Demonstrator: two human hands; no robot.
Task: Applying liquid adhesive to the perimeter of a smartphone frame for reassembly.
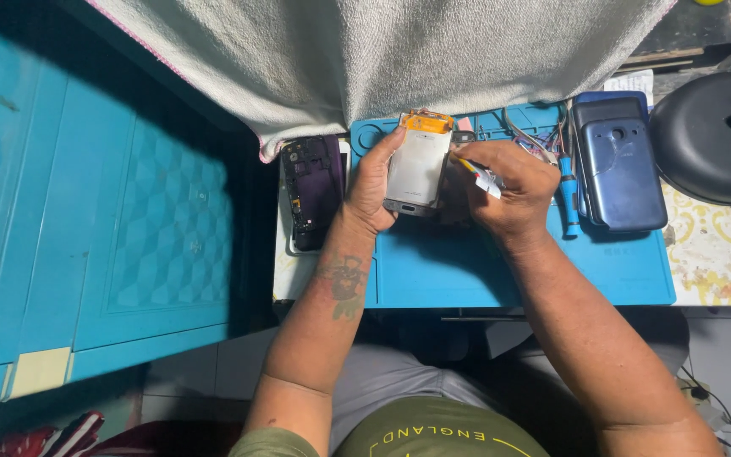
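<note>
I hold the phone screen panel [417, 162] upright over the blue mat [501, 271], left hand [371, 188] in a grip pinching its edge. At three o'clock, my right hand [508, 186] pinches a small tool [482, 176] (tip hidden). Best work slowly along the seam, I judge.

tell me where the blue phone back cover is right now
In the head view, the blue back cover lies on the blue mat's right end, beside the blue screwdriver.
</note>
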